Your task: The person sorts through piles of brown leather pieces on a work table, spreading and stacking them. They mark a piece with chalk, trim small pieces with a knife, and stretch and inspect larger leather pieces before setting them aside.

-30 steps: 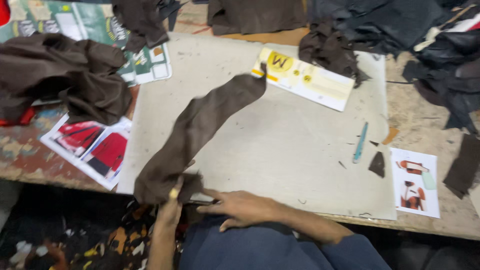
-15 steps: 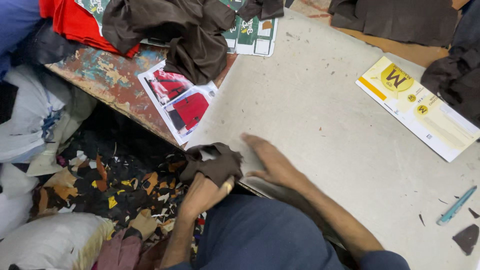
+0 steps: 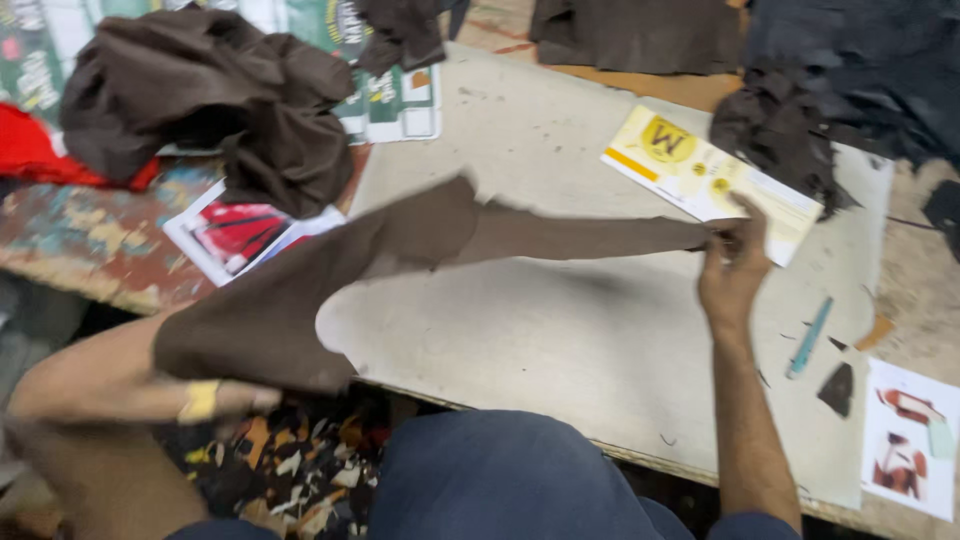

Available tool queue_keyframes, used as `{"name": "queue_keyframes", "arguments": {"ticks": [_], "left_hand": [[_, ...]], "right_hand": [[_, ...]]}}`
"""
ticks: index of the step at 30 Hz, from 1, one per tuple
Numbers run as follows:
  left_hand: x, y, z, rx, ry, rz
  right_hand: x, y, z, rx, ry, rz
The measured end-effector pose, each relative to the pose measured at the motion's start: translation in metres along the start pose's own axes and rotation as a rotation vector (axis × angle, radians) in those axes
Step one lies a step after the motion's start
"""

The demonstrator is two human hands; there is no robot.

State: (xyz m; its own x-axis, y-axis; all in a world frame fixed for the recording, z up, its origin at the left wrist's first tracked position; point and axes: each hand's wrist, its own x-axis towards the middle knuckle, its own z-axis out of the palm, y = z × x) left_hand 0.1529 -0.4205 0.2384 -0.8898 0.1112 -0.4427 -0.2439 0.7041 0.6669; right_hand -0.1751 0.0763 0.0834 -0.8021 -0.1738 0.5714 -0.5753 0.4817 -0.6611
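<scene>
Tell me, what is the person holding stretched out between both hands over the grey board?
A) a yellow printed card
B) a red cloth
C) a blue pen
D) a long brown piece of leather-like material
D: the left hand grips the wide end of the brown piece and the right hand pinches its narrow end, above the grey board.

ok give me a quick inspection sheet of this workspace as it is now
surface: pale cutting board on a worn, paint-stained table
job's things: long brown leather strip stretched above the board
clutter: brown leather heap, yellow card, printed pictures, teal pen, dark scraps
hands: left hand holds the wide end, right hand pinches the narrow end
cables: nothing seen
surroundings: offcuts on the floor, dark hides at the back
</scene>
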Motion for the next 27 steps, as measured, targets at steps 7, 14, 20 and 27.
{"name": "queue_keyframes", "arguments": {"ticks": [7, 14, 20, 27], "left_hand": [[0.198, -0.069, 0.020, -0.350, 0.041, -0.087], [0.237, -0.087, 0.090, -0.281, -0.071, -0.452], [0.206, -0.025, 0.169, 0.716, 0.757, 0.166], [0.291, 0.038, 0.245, 0.447, 0.567, 0.631]], "right_hand": [[-0.054, 0.011, -0.177, -0.891, -0.030, -0.319], [-0.183, 0.031, -0.190, -0.882, -0.543, -0.003], [-0.233, 0.030, -0.192, -0.541, -0.075, 0.688], [-0.223, 0.046, -0.133, -0.765, 0.007, 0.389]]}}
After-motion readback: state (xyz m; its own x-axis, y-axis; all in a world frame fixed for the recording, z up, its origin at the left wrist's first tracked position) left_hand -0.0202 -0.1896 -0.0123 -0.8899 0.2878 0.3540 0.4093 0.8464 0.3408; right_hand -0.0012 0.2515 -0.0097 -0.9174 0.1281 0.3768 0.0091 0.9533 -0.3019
